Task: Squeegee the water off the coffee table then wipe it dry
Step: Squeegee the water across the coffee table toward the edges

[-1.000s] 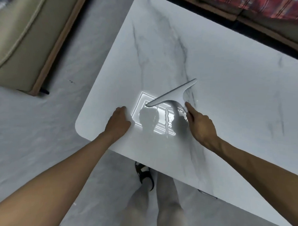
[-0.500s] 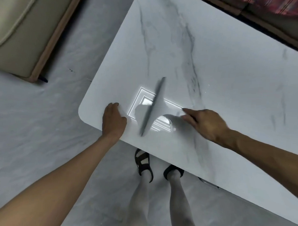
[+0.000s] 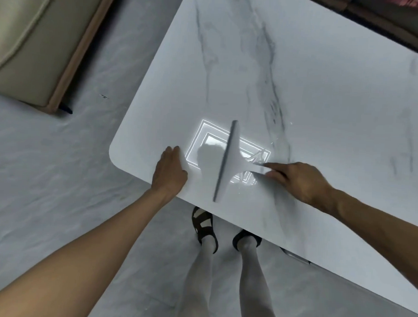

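A white marble-patterned coffee table (image 3: 323, 110) fills the upper right of the head view. On its near left corner a white squeegee (image 3: 228, 162) stands with its dark rubber blade down, running from far to near. My right hand (image 3: 299, 181) grips the squeegee's handle from the right. My left hand (image 3: 169, 172) rests flat on the table's near edge, just left of the blade, holding nothing. Thin streaks and drops of water (image 3: 257, 157) glint beside the handle, over the bright reflection of a ceiling light.
A beige sofa base (image 3: 41, 45) with a wooden edge stands on the grey floor at upper left. Dark furniture (image 3: 385, 27) borders the table's far side. My legs and black sandals (image 3: 204, 225) are under the table's near edge.
My right hand has swung the squeegee from lying across the table to a far-to-near blade line and drawn it left toward the corner. My left hand stayed on the edge.
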Motion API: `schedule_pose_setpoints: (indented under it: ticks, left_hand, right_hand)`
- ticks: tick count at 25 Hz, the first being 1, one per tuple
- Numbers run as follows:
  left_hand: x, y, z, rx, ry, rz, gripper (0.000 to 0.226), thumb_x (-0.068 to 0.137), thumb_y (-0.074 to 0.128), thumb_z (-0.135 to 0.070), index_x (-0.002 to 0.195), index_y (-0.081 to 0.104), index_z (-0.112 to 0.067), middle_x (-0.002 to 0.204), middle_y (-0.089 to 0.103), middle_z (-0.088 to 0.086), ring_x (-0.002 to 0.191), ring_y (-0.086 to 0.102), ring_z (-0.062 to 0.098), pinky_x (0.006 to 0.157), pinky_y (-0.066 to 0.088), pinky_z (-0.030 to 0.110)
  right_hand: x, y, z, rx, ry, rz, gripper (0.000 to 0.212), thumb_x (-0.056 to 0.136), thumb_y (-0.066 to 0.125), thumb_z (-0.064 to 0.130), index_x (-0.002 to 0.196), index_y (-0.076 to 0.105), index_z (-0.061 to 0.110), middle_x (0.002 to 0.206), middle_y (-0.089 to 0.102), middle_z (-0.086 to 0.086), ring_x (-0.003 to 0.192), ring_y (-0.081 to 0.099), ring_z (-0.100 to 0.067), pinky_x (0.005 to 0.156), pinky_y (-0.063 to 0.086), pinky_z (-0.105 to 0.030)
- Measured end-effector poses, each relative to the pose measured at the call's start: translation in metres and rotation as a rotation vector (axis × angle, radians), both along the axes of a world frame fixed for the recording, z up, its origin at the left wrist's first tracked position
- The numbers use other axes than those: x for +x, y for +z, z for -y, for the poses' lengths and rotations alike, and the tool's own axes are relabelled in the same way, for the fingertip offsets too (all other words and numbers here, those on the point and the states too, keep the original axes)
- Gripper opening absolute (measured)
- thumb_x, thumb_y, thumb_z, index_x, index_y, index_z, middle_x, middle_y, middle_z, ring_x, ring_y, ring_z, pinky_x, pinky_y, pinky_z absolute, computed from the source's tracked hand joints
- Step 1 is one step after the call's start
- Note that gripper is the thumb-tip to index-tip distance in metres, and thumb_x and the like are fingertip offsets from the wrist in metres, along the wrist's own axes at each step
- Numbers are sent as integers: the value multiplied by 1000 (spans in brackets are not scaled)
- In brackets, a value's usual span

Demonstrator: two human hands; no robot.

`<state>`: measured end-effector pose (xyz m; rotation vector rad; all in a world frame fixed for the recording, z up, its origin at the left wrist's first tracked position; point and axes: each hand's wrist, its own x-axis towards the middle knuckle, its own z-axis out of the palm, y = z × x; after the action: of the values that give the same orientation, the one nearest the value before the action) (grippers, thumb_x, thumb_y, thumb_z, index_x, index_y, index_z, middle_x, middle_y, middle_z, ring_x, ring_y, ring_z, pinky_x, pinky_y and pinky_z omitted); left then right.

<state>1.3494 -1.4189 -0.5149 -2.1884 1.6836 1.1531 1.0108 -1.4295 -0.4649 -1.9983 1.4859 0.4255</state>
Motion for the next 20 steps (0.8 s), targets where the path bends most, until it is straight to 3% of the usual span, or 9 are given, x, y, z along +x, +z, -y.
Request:
schedule_pose_setpoints:
  ticks: [3,6,11,15,17,20]
  left_hand:
    - [-15,6,0,-37,-60,37,49,83,50,-6,130,39,-7,136,37,13,126,37,30,98,42,41]
    - [-12,9,-3,-89,42,-3,49,86,50,-3,134,43,-7,138,44,9,128,42,27,105,39,36]
    - [8,10,-10,-70,242,11,57,86,51,-4,142,40,-12,143,47,6,130,46,26,107,40,39]
    - [11,9,-23,-121,134,47,30,84,50,-3,112,55,-10,117,59,9,108,58,29,86,50,37]
    - [1,6,-34,-124,21,73,40,86,51,-3,125,51,-9,126,53,11,119,50,29,99,45,39]
    - [-27,4,-46,-59,-131,86,64,87,50,-5,147,28,-7,150,30,15,141,25,30,115,28,41]
  right_hand:
    - [-61,23,-15,-18,-155,-96,46,92,19,66,128,46,56,107,71,7,97,64,-24,71,45,-33]
    - [-65,30,-19,-112,-145,-123,58,87,9,71,123,50,51,102,72,7,92,65,-25,66,42,-32]
    - [66,3,-23,-8,99,116,43,97,23,56,130,49,46,121,67,4,107,62,-25,80,45,-35]
    - [120,-18,-45,56,261,174,40,100,27,51,126,54,37,111,69,2,100,63,-27,73,40,-33]
    - [88,-19,-52,62,225,187,41,98,24,55,126,51,44,117,66,3,102,63,-28,77,45,-35]
    - [10,-13,-58,85,131,142,44,91,15,64,131,34,60,125,63,11,103,63,-23,81,50,-35]
